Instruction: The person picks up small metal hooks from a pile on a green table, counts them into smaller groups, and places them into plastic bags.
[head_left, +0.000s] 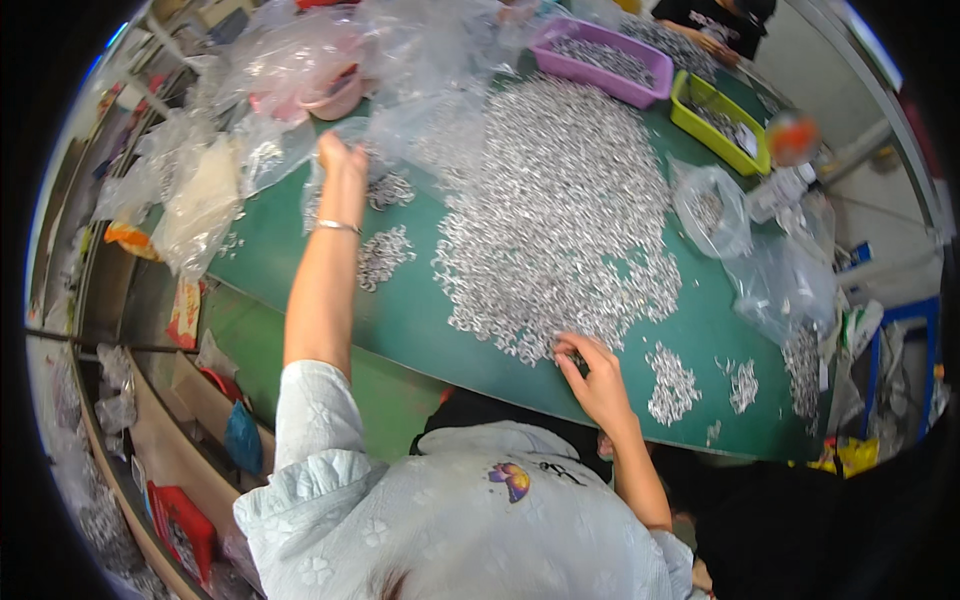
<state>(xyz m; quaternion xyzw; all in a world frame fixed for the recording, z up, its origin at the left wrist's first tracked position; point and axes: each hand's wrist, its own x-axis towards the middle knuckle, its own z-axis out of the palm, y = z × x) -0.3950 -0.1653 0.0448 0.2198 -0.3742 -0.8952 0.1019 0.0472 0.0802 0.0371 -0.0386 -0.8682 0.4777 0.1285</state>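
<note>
Left of the big heap of small silvery metal parts (560,210) on the green table (400,310), the left hand (342,160) pinches a clear plastic bag (400,125), limp and slippery, best gripped at its rim. At the heap's near edge, the right hand (595,375) closes its fingertips on a few light, hard, loose pieces.

Blurring into one silver heap (560,210), single pieces too small to tell; hiding left hand (342,160) fingertips behind clear bag (400,120).

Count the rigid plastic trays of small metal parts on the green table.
2: a purple tray at the far edge, and a lime-green tray just right of it. Others may hide under the clear bags.
</note>
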